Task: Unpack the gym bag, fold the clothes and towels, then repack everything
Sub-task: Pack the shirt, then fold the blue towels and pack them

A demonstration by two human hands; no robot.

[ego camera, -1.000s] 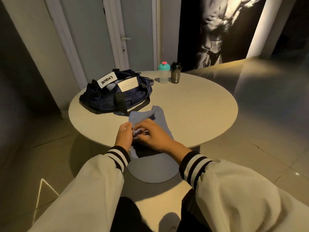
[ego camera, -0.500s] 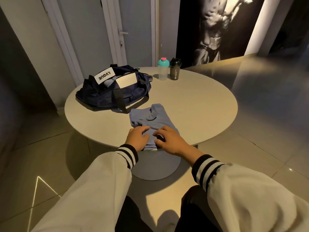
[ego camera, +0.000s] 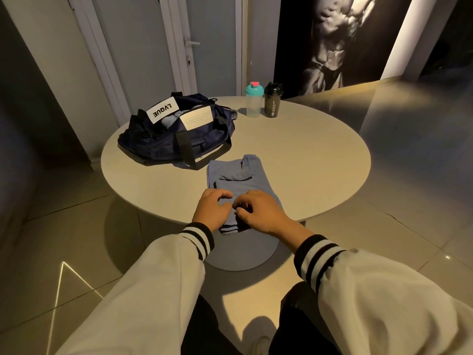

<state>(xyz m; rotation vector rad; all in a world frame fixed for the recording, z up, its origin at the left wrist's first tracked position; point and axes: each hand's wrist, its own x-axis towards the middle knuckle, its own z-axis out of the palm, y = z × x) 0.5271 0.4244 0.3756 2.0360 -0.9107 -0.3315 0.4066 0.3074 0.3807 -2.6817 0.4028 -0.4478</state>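
Curled now, where half a second earlier laid flat: left hand and right hand, side by side, both pinching the near hem of the blue garment. Garment spread on the tabletop at its near edge, hem hanging just over the rim beneath both hands. Just behind it, navy gym bag; farther back, teal-lidded bottle beside black shaker.

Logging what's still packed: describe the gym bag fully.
The gym bag is a navy, soft fabric duffel, slumped on the far-left part of the round table. It has black webbing straps, a white LVQUE label and a pale text patch. Its top gapes open, pale cloth showing inside.
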